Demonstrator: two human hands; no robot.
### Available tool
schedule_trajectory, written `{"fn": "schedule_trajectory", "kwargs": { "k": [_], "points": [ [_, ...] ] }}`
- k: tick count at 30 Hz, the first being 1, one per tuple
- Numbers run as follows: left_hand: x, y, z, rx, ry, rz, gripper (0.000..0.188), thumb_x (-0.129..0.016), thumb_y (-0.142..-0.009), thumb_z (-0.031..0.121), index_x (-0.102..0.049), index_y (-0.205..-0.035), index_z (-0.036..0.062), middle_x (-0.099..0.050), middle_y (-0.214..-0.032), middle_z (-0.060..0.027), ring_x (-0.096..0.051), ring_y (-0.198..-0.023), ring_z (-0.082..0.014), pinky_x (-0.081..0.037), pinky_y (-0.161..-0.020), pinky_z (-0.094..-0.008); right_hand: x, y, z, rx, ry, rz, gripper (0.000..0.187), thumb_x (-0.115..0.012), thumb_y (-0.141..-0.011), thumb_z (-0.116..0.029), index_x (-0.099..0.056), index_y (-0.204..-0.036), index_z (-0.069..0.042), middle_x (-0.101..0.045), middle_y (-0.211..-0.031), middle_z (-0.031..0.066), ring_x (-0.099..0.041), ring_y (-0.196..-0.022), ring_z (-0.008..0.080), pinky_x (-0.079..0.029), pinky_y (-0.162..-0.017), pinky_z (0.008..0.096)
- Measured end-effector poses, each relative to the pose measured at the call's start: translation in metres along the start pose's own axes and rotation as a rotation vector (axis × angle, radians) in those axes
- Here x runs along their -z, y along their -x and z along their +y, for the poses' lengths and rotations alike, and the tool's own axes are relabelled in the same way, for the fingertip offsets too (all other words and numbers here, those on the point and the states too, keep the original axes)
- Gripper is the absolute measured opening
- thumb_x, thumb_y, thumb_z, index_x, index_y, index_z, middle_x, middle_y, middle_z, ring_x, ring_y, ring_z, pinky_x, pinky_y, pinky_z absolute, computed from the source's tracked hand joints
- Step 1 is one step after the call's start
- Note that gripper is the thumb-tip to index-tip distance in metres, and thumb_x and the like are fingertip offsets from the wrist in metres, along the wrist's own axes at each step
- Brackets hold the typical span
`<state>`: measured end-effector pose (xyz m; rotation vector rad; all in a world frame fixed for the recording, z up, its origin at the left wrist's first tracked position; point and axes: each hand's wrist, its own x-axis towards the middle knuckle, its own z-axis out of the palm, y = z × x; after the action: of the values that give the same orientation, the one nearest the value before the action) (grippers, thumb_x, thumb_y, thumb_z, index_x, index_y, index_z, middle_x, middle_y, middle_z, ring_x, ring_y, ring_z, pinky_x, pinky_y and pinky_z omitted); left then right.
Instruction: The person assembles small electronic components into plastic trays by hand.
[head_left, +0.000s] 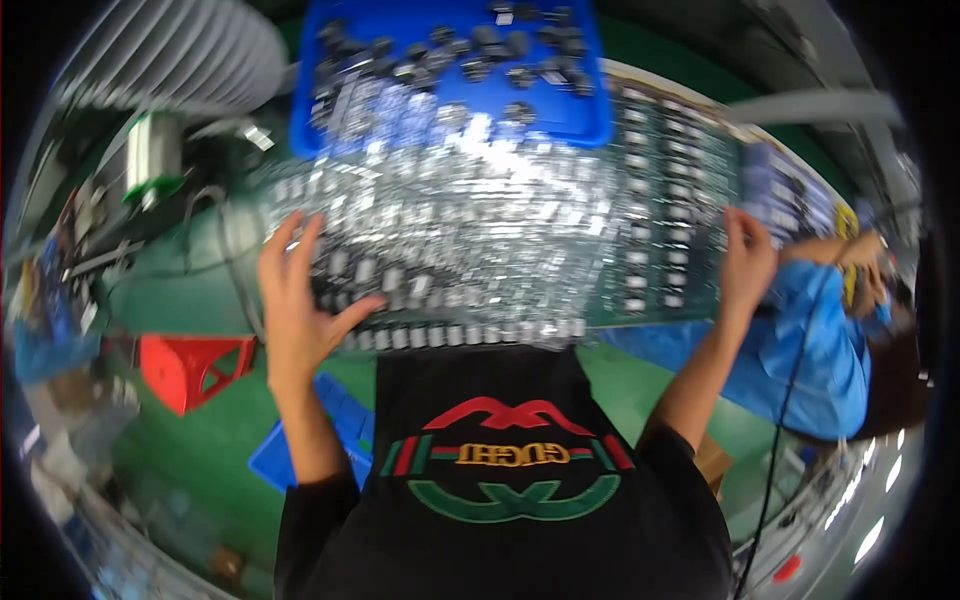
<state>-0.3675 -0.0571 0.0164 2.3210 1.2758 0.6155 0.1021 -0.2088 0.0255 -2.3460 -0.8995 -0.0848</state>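
A shiny, clear plastic tray or sheet (500, 235) lies across the middle of the green bench, over or around several small black-and-silver cylindrical parts. Its exact form is lost in glare and blur. My left hand (298, 300) is at its left edge, with the fingers stretched forward and the thumb wide apart over the dark parts (395, 285). To the right, my right hand (748, 265) is beside upright rows of small parts (677, 200). Its fingers are near each other and smeared, so any hold is unclear. Along the near edge runs a row of silver cylinders (430, 336).
A blue bin (604, 100) holding loose dark parts stands at the far side. Left are a silver-and-green cylinder (155, 155), a ribbed duct (180, 55) and a red stool (195, 370). Another person in blue (815, 350) is close on the right.
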Motion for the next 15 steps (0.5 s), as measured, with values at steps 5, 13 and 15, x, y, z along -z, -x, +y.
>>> {"fn": "schedule_trajectory", "kwargs": {
  "k": [5,13,15],
  "points": [
    [-0.009,0.004,-0.002,0.026,0.030,0.005,0.096,-0.095,-0.060,0.032,-0.053,-0.143,0.0091,-0.046,-0.147,-0.0183,-0.047,-0.126,-0.0396,-0.042,-0.104,-0.0476,-0.035,0.074,-0.127,0.188,-0.281,-0.281,0.012,-0.072,-0.091,-0.014,-0.074,-0.099,-0.005,-0.070,-0.089,0.0098,-0.066,-0.078,0.0197,-0.051,-0.069,0.0310],
    [-0.005,0.003,0.005,0.059,0.043,0.007,0.113,-0.095,-0.061,0.029,-0.034,-0.153,0.0014,-0.045,-0.145,-0.0200,-0.045,-0.128,-0.0397,-0.039,-0.108,-0.0477,-0.084,0.134,-0.206,0.710,-0.350,-0.578,0.011,-0.075,-0.083,-0.010,-0.074,-0.092,-0.004,-0.066,-0.091,0.0070,-0.059,-0.086,0.0279,-0.048,-0.078,0.0390],
    [-0.007,0.007,0.002,0.082,0.040,0.008,0.116,-0.095,-0.061,0.031,-0.031,-0.154,-0.0002,-0.045,-0.144,-0.0211,-0.043,-0.130,-0.0400,-0.037,-0.110,-0.0481,-0.082,0.134,-0.210,0.769,-0.257,-0.641,0.011,-0.076,-0.082,-0.011,-0.073,-0.091,-0.004,-0.061,-0.089,0.0064,-0.056,-0.086,0.0269,-0.047,-0.078,0.0389]
  ]
}}
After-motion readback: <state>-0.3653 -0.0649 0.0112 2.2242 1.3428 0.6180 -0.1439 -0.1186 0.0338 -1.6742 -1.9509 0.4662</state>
